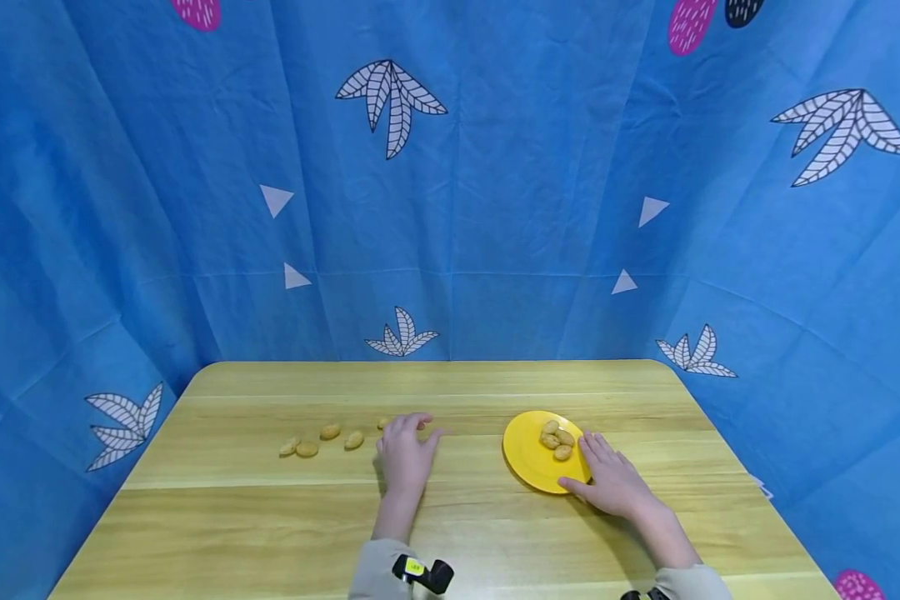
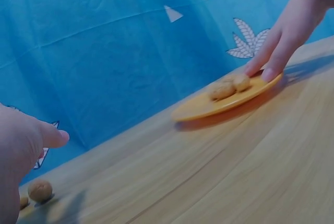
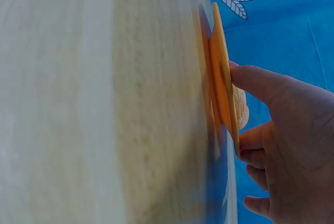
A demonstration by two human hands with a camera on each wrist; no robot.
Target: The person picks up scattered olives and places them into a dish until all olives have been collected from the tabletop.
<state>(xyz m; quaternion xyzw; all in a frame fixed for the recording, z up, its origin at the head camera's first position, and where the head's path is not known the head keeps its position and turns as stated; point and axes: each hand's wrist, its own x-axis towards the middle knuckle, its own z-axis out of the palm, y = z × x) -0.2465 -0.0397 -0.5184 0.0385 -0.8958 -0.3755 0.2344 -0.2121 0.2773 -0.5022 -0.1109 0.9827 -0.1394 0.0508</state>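
My left hand (image 1: 405, 454) hovers low over the table, thumb and index finger apart with nothing between them. Just beyond its knuckles, a tan walnut (image 1: 383, 423) is partly hidden. Several more walnuts (image 1: 330, 432) lie loose to its left; another walnut (image 2: 40, 190) shows below the hand in the left wrist view. On the right is a round yellow plate (image 1: 527, 467) with several walnuts (image 1: 563, 452) on it. My right hand (image 1: 613, 483) rests at the plate's right side, thumb and fairly straight fingertips touching its rim.
The light wooden table (image 1: 232, 517) has rounded far corners. Behind and beside it hangs a blue curtain (image 1: 495, 208) with white leaf and triangle prints. A black wrist strap (image 1: 423, 573) sits on the left sleeve.
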